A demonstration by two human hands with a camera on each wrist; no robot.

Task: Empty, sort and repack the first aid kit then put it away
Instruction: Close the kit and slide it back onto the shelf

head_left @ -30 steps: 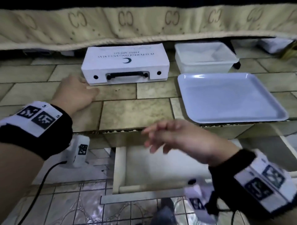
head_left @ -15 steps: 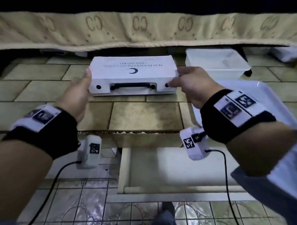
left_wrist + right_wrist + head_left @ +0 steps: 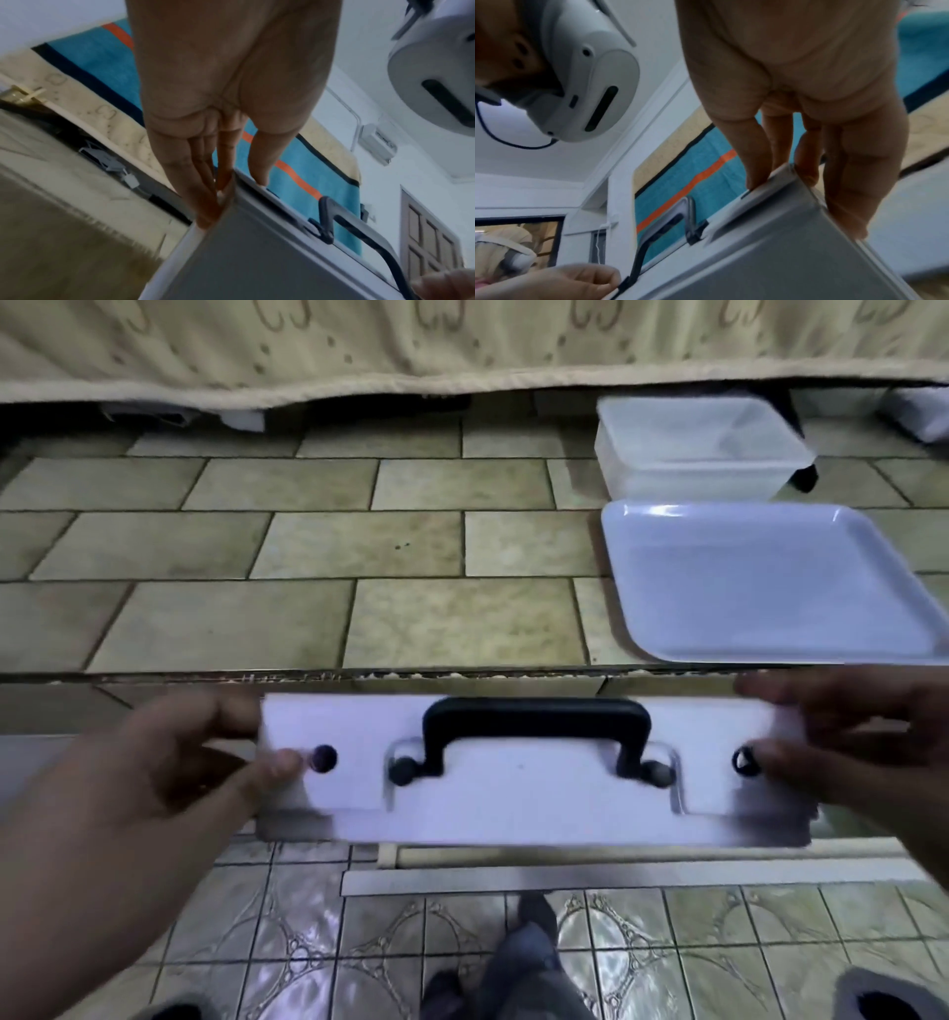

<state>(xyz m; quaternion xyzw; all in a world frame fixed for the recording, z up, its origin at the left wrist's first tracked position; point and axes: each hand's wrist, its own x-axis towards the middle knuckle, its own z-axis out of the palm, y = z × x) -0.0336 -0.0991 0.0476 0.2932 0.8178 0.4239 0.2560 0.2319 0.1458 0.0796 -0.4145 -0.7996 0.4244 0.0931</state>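
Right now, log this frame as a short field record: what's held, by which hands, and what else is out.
held item: white first aid kit, black handle facing the camera
left hand: grips the kit's left end
right hand: grips the kit's right end
kit position: off the counter, over the open drawer
counter: white tray, clear plastic tub behind it
kit lid: appears closed
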